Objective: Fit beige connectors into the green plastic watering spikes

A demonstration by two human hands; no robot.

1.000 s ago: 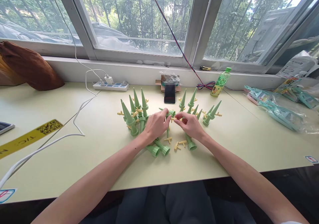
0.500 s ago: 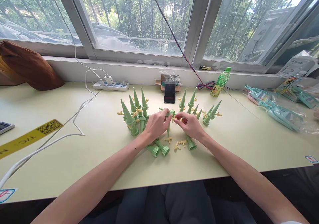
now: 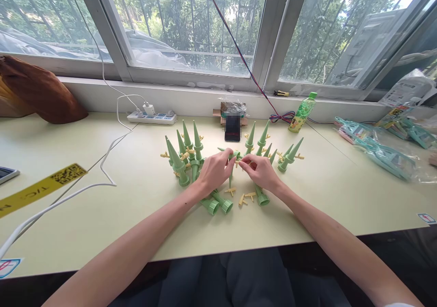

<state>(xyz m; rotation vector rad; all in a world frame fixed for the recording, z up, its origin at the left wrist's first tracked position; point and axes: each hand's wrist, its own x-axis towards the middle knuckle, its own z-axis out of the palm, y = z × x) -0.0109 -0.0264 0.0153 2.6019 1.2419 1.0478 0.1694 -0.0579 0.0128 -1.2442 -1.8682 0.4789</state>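
My left hand is closed around a green plastic plant watering spike, much of it hidden by my fingers. Right beside it, my right hand pinches a small yellow T-shaped valve against the spike's side; whether it is seated cannot be seen. Three loose yellow valves lie on the table in front of my hands. Green spikes with yellow valves stand upright on the left, with more standing spikes on the right. Nearer me, some spikes lie with their open collars facing me.
A black phone leans on a wrapped box behind the spikes. A green-capped drink bottle stands back right, near bagged teal items. At back left sits a power strip, its white cable crossing the table.
My right fingertips have shifted slightly at the yellow valve. My left hand and the spike stay in place, as do the surrounding pieces.
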